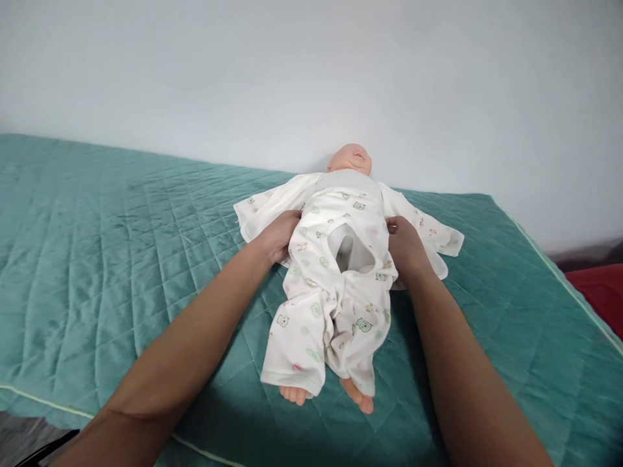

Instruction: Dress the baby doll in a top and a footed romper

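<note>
Between the 2 hands, a baby doll (348, 159) lies on its back on a green quilt (146, 259), its head beyond them near the wall (233, 78) and its bare toes (293, 394) on the near side of them. Its printed trousers (311, 256) fill the gap between the hands, with an opening at the crotch; outward of each hand spreads a sleeve of the white shirt (277, 200). The left hand (283, 235) and right hand (405, 245) have their fingers bent in against the trousers' 2 sides; the left hand's fingertips are hidden, and I cannot tell whether either hand pinches cloth. The doll is probably light, with firm, smooth head and feet that could slip under a fingertip hold; the knit cloth looks thin, soft and stretchy. The upper side edges, just beside both hands, seem the best hold, taken evenly, since pulling at the crotch opening, inward of the hands, could stretch it.
</note>
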`<state>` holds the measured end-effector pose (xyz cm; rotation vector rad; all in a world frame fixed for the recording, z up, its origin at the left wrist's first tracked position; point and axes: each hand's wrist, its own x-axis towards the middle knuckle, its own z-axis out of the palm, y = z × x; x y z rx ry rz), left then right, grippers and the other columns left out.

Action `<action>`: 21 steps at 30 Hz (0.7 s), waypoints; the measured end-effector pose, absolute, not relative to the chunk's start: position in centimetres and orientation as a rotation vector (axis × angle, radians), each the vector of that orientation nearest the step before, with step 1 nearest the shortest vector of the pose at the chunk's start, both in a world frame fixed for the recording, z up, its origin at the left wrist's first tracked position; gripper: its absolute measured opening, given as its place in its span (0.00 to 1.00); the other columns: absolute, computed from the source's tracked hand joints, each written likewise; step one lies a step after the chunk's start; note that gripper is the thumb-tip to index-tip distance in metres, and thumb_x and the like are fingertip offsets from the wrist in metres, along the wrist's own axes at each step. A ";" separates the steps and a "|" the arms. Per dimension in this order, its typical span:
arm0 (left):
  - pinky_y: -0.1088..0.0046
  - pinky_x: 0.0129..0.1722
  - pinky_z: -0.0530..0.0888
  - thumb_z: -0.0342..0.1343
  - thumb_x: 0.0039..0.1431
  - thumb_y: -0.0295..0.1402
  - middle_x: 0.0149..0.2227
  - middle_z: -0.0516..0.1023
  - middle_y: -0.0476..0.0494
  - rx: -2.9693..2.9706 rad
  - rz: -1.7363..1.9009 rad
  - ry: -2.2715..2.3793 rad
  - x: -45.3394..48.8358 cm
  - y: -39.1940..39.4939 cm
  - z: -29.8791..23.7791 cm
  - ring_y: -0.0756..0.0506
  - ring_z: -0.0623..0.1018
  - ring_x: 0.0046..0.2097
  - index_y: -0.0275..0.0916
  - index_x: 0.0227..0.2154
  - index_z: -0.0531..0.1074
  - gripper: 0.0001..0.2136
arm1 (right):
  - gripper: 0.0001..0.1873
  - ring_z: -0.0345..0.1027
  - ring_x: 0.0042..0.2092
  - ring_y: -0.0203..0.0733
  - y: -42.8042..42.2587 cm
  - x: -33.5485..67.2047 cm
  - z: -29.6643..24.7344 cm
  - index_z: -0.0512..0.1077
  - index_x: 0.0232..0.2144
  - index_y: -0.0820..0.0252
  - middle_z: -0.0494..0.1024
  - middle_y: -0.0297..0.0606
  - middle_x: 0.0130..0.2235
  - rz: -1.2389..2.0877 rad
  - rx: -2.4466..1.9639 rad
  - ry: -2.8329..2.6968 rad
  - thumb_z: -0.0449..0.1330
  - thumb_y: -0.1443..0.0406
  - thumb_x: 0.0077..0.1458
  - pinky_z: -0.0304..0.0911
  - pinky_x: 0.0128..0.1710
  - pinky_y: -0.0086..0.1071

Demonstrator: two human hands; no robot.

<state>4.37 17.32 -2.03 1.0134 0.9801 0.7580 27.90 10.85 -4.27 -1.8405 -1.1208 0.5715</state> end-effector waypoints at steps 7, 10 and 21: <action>0.74 0.30 0.74 0.59 0.55 0.28 0.22 0.77 0.48 0.927 0.645 0.910 4.1 17.6 -2.4 0.48 0.77 0.26 0.35 0.34 0.79 0.06 | 0.15 0.77 0.44 0.54 9.8 27.8 -2.8 0.80 0.37 0.57 0.85 0.41 0.41 0.802 -1.744 -1.267 0.65 0.61 0.45 0.71 0.44 0.41; 0.74 0.28 0.74 0.61 0.55 0.30 0.21 0.76 0.49 0.928 0.601 0.867 4.0 17.8 -2.5 0.48 0.77 0.25 0.36 0.34 0.78 0.06 | 0.17 0.76 0.46 0.56 9.6 27.8 -2.9 0.81 0.39 0.59 0.85 0.40 0.40 0.792 -1.705 -1.298 0.65 0.59 0.46 0.71 0.46 0.42; 0.71 0.32 0.75 0.62 0.52 0.28 0.21 0.76 0.50 0.892 0.738 0.857 4.5 17.5 -2.4 0.49 0.74 0.25 0.36 0.26 0.76 0.02 | 0.17 0.75 0.47 0.56 9.1 26.6 -1.5 0.81 0.38 0.57 0.85 0.38 0.41 0.739 -1.636 -1.181 0.67 0.55 0.46 0.72 0.45 0.41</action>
